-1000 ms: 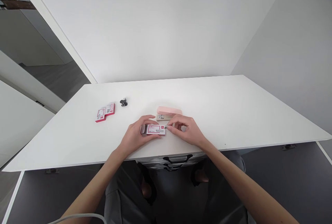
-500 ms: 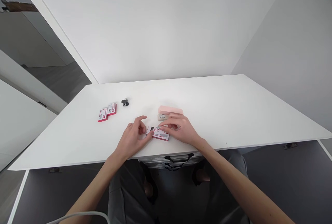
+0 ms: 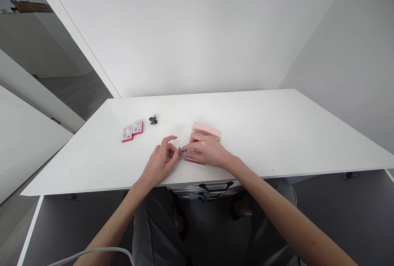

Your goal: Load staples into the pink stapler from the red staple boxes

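Observation:
On the white table in front of me lies a small red-and-white staple box point(image 3: 195, 161), its left end open with grey staples point(image 3: 182, 154) showing. My left hand point(image 3: 161, 160) is closed at that open end, thumb and index finger together, with a bit of red between the fingers. From the right, my right hand point(image 3: 207, 150) covers most of the box, thumb and fingertips pinched over the staples. Just behind this hand is a pink stapler point(image 3: 206, 129), partly hidden by the fingers.
Two more red-and-white boxes point(image 3: 132, 130) lie touching each other at the left. A small black object point(image 3: 153, 120) sits behind them, its kind unclear. Below the front edge of the table point(image 3: 277, 134) are drawers with black handles point(image 3: 216, 187). A pale cable point(image 3: 101, 249) crosses my left forearm.
My right hand has shifted left along the box, its fingertips now at the open end beside my left thumb. Grey staples show there now. The whole view has shifted slightly.

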### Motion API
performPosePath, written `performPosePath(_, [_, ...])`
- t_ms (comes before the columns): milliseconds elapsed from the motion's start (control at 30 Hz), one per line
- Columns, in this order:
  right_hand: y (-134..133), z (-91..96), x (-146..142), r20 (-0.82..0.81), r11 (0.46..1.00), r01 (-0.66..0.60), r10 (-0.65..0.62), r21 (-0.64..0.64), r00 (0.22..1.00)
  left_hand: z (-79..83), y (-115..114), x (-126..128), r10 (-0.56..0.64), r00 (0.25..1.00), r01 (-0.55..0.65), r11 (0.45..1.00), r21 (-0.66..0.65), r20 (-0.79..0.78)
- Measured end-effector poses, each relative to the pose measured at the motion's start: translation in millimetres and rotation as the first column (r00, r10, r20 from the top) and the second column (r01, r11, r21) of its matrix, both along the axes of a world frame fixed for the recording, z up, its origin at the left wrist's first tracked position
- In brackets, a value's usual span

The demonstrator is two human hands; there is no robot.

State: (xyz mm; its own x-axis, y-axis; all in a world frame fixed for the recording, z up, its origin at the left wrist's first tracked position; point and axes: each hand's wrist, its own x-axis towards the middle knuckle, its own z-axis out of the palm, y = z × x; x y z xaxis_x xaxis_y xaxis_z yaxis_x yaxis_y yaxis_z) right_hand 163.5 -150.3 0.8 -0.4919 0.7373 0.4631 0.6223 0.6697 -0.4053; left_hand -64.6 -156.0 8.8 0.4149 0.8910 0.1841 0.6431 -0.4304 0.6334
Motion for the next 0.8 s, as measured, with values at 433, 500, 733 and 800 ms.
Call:
performPosePath(433, [-38.9,-19.9,34.9,-0.043,0.994,0.11,-0.111,-0.019,0.993,-0.5,5.0,0.7,-0.02,0.999,0.023,0.998,-0.066,0.042])
performPosePath(500, [-39.6,-21.9,33.7,-0.018,0.993,0.117,-0.117,-0.004,0.993,-2.4,6.3,0.4,-0.028,0.999,0.03,0.998,-0.062,0.036])
performPosePath(733, [-37.0,-23.3,33.1,-0.027,0.996,0.084,-0.085,-0.034,0.996,-1.5,6.6,4.1,-0.061,0.998,0.062,0.997,-0.055,0.02])
performPosePath(800, [-37.0,-22.8,33.8,-0.044,0.996,0.069,-0.072,-0.061,0.996,0.3,6.0,6.3,-0.095,0.995,0.097,0.993,-0.069,0.025])
